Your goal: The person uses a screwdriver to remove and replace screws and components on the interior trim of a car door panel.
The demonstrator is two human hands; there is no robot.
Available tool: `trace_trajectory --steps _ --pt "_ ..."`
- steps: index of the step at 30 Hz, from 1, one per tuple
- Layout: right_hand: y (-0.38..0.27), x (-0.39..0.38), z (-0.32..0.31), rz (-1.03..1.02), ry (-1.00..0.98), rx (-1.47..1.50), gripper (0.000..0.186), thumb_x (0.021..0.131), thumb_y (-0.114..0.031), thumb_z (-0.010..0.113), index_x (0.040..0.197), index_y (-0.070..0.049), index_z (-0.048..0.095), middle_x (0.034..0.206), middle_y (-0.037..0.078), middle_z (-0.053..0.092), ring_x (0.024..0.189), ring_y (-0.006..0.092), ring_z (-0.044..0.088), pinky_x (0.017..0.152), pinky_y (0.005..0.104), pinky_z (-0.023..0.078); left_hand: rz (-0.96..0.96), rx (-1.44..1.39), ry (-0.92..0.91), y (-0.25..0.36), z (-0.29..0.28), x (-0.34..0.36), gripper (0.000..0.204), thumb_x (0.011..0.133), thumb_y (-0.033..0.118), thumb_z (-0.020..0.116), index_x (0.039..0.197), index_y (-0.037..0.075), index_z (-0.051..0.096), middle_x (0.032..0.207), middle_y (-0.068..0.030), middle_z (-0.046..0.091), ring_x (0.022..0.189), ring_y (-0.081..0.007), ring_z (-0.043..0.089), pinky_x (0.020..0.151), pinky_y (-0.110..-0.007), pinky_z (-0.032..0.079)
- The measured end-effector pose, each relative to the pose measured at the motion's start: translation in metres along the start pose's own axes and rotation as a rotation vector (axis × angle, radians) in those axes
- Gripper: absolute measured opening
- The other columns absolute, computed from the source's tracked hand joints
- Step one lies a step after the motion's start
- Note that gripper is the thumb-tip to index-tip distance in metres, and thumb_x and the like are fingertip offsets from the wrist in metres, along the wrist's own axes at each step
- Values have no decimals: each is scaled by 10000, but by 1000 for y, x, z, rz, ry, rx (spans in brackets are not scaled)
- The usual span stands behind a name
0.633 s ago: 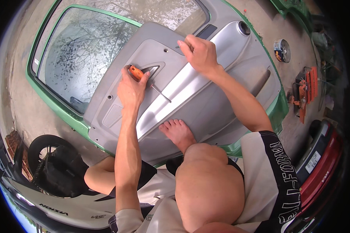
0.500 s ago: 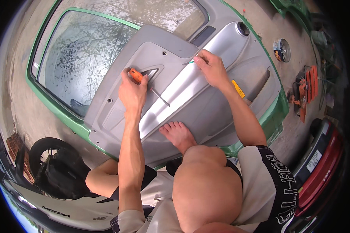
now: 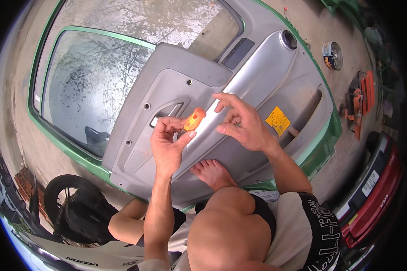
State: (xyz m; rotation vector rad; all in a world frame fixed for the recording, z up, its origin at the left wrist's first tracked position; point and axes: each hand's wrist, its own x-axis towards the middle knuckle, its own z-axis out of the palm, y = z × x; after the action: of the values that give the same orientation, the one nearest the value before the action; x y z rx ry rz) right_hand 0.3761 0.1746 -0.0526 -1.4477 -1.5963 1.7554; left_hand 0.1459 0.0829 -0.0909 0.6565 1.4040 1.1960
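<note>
My left hand [image 3: 168, 147] grips an orange screwdriver handle [image 3: 194, 120], held above the grey inner panel of a car door [image 3: 233, 153] that lies flat. The screwdriver's shaft cannot be made out. To its right, my right hand [image 3: 246, 125] is raised with fingers apart and bent, and nothing shows in it. It hovers over the silver trim strip [image 3: 257, 58] that crosses the panel. Close to my left fingers is the recessed door pull [image 3: 169, 113]. Several screw holes, such as one dark hole [image 3: 189, 82], dot the panel. My bare foot [image 3: 212, 174] rests on it.
The green-framed door window [image 3: 95, 81] spans the upper left. A round tin [image 3: 332, 55] and orange-red metal pieces [image 3: 362, 104] are on the ground at right. A red car [image 3: 371, 203] stands lower right; a motorbike wheel [image 3: 61, 194] is at lower left.
My left hand has moved right with the screwdriver, turning its handle upward. My right hand has come down nearer to it, its fingers spread; the thin green-marked piece it pinched no longer shows.
</note>
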Motion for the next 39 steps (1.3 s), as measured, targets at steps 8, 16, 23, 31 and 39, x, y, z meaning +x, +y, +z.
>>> trace_trajectory --steps 8,16,23,31,39 --pt "-3 39 -1 -420 285 290 293 1027 -169 708 1211 0 554 1156 159 727 950 212 704 880 335 577 295 766 127 25 -10 66 553 942 211 806 1390 -4 565 1481 -196 589 1419 -350 513 1189 -487 367" --pt "0 57 -2 -698 215 -172 290 1018 -115 696 1229 0 534 1201 205 703 980 236 705 865 352 582 441 1385 463 -31 -65 105 467 1069 335 567 1437 48 568 1528 -162 567 1451 -358 480 1184 -491 349" --pt "-31 67 17 -708 113 -429 353 886 -47 786 1160 -35 564 1054 138 673 849 385 691 722 419 568 409 1312 476 -28 -63 105 441 1038 317 614 1392 53 611 1461 -144 614 1385 -334 532 1165 -470 366" --pt "-62 77 5 -759 -151 -621 273 869 -15 745 1083 -32 576 993 108 647 856 360 659 751 439 530 429 1279 517 -27 -63 104 430 1035 336 621 1369 66 635 1338 -121 672 1291 -315 587 1138 -454 391" --pt "-75 84 4 -815 -297 -876 254 827 5 749 1026 -33 596 919 102 607 824 341 666 705 431 540 397 1213 528 -28 -64 103 425 1006 316 665 1358 79 639 1365 -121 640 1306 -318 560 1131 -460 387"
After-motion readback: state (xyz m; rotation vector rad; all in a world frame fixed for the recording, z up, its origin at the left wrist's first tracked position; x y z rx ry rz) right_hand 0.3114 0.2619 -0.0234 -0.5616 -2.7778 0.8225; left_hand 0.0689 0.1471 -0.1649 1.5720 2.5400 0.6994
